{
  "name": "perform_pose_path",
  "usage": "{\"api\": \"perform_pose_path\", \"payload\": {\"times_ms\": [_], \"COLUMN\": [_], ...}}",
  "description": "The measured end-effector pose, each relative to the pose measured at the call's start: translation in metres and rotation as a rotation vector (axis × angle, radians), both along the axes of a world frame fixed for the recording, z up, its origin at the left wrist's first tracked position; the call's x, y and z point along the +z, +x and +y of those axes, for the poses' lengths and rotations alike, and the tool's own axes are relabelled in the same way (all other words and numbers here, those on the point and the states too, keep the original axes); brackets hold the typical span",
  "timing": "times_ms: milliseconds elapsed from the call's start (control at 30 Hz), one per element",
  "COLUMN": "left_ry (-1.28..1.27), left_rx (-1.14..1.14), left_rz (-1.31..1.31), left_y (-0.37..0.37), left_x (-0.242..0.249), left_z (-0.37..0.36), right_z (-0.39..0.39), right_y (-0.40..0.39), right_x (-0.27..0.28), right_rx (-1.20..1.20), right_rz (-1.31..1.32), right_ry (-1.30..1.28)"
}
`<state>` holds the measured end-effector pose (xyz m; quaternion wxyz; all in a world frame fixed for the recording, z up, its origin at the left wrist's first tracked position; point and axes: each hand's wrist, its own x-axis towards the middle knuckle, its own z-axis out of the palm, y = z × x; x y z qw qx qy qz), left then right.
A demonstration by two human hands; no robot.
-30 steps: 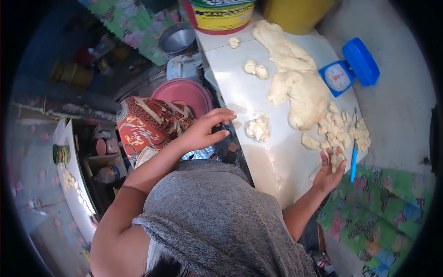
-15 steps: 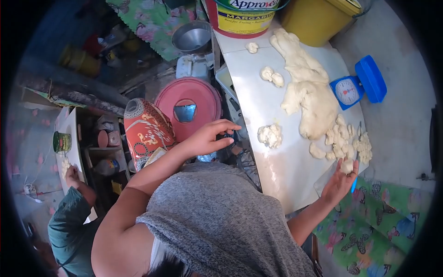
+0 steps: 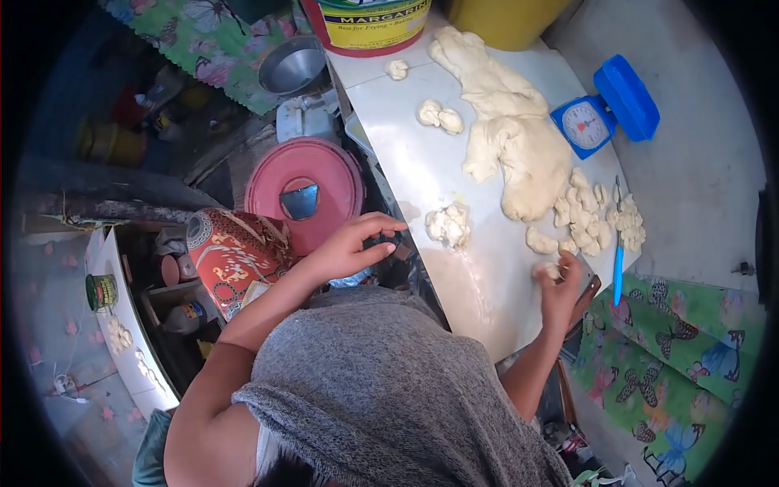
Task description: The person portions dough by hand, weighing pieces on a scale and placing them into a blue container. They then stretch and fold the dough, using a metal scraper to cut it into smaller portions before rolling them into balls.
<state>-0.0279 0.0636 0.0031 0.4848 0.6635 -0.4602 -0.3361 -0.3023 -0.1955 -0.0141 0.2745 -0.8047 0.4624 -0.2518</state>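
My left hand hovers beside the table's near edge, fingers apart with nothing in them. On the right, my right hand has its fingers round a small dough piece over the white tabletop. Beyond it lie a pile of small dough pieces and a long mass of dough. A rough clump of dough bits sits nearer my left hand. A blue-handled tool rests by another group of bits.
A blue scale stands at the far right, with a margarine bucket and a yellow bucket at the top. Beside the table are a pink lid and a metal bowl. Another person's green sleeve shows lower left.
My right hand has moved left with the dough piece, from beside the pile towards the table's near part. The view has shifted, and the other person's hand has left it.
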Motion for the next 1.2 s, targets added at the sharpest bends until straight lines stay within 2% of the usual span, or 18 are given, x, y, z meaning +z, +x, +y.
{"api": "perform_pose_path", "payload": {"times_ms": [67,167,233,400,467,500,533,567,600,633,700,767,900,967,1000,1067,1133,1200], "left_ry": [0.01,0.014,0.002,-0.131,-0.087,-0.041,-0.044,-0.045,-0.044,-0.043,0.052,0.082,0.118,0.042,0.042,0.041,0.039,0.042], "left_rx": [-0.019,-0.066,-0.104,0.009,-0.009,-0.022,-0.026,-0.103,-0.178,-0.183,-0.152,-0.132,-0.201,-0.341,-0.349,-0.381,-0.392,-0.401], "left_rz": [-0.021,-0.087,-0.126,-0.331,-0.375,-0.411,-0.411,-0.146,0.121,0.126,0.705,0.713,0.424,-0.367,-0.369,-0.811,-0.812,-0.847], "left_y": [-0.001,-0.002,-0.005,-0.013,-0.015,-0.015,-0.017,-0.021,-0.024,-0.026,-0.026,-0.019,-0.011,-0.009,-0.013,-0.028,-0.032,-0.036], "left_x": [0.006,0.008,0.006,-0.008,-0.01,-0.01,-0.01,-0.01,-0.011,-0.012,-0.014,-0.007,0.002,0.005,0.002,-0.005,-0.008,-0.012], "left_z": [-0.003,-0.013,-0.025,-0.057,-0.063,-0.065,-0.067,-0.068,-0.068,-0.069,-0.071,-0.067,-0.061,-0.062,-0.061,-0.054,-0.054,-0.057], "right_z": [0.014,0.021,0.034,0.068,0.061,0.061,0.065,0.068,0.071,0.076,0.078,0.074,0.065,0.065,0.065,0.076,0.077,0.084], "right_y": [0.012,0.027,0.051,0.116,0.117,0.113,0.107,0.102,0.1,0.1,0.096,0.086,0.06,0.053,0.051,0.045,0.036,0.039], "right_x": [0.01,0.007,0.002,0.005,-0.006,-0.009,-0.004,0.001,0.005,0.01,0.016,0.018,0.014,0.012,0.014,0.02,0.018,0.007], "right_rx": [0.111,0.162,0.308,0.547,0.594,0.59,0.568,0.531,0.523,0.523,0.517,0.456,0.371,0.482,0.564,0.595,0.651,0.547], "right_rz": [0.215,-0.001,-0.126,0.056,-0.104,-0.107,-0.329,-0.551,-0.548,-0.632,-0.722,-0.81,-0.819,-0.554,-0.308,-0.103,0.14,0.005], "right_ry": [-0.25,-0.28,0.018,-0.166,0.264,0.261,0.56,0.86,0.86,0.842,0.816,0.95,0.926,0.428,0.239,0.106,0.037,0.132]}}
